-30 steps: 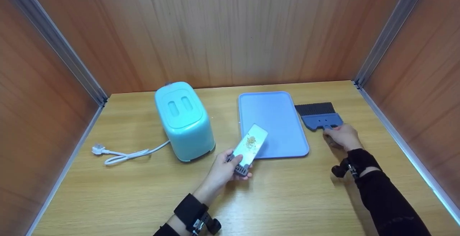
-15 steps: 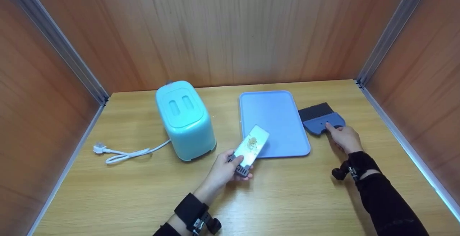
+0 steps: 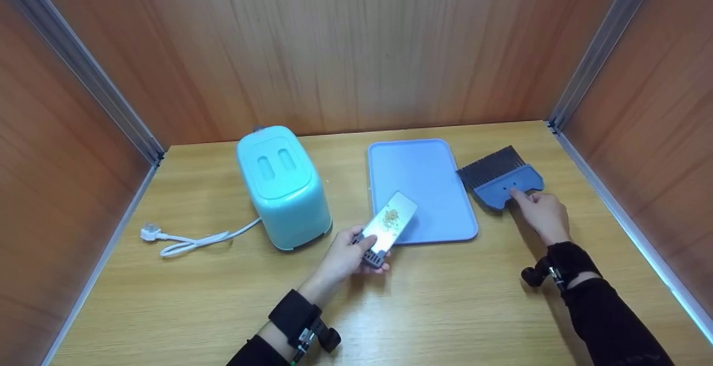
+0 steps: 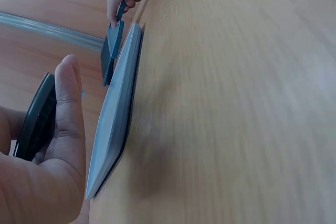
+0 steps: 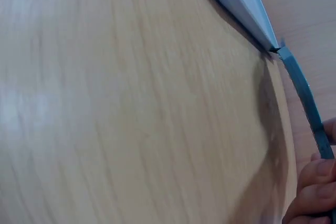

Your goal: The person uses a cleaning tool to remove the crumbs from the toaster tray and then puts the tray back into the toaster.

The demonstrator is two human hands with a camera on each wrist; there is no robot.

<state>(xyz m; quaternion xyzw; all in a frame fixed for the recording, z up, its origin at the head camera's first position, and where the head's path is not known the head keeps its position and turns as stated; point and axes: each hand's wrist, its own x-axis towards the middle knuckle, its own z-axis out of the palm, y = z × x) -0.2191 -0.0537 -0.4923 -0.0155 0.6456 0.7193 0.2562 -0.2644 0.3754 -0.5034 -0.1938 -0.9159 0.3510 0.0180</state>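
My left hand point(image 3: 346, 252) pinches the dark slotted end of a crumb tray point(image 3: 400, 210), thumb on top. Tan crumbs point(image 3: 391, 218) lie on its pale plate, which is over the near edge of a light blue tray point(image 3: 423, 176). In the left wrist view only the dark underside of the crumb tray point(image 4: 39, 121) shows. My right hand point(image 3: 541, 215) grips a blue brush point(image 3: 507, 185) with dark bristles, thumb on its blue body. The bristle tips are at the blue tray's right edge; in the right wrist view the brush point(image 5: 304, 95) meets the tray's corner.
A turquoise toaster point(image 3: 292, 199) with a two-slot lid stands left of the blue tray. Its white cord point(image 3: 206, 240) lies bundled on the wooden table point(image 3: 445, 305), ending in a plug point(image 3: 150, 232). Wooden panels point(image 3: 356, 48) enclose the back and both sides.
My right hand has shifted its grip up onto the brush's blue body and turned the brush anticlockwise, raising it slightly. My left hand and the crumb tray have hardly moved.
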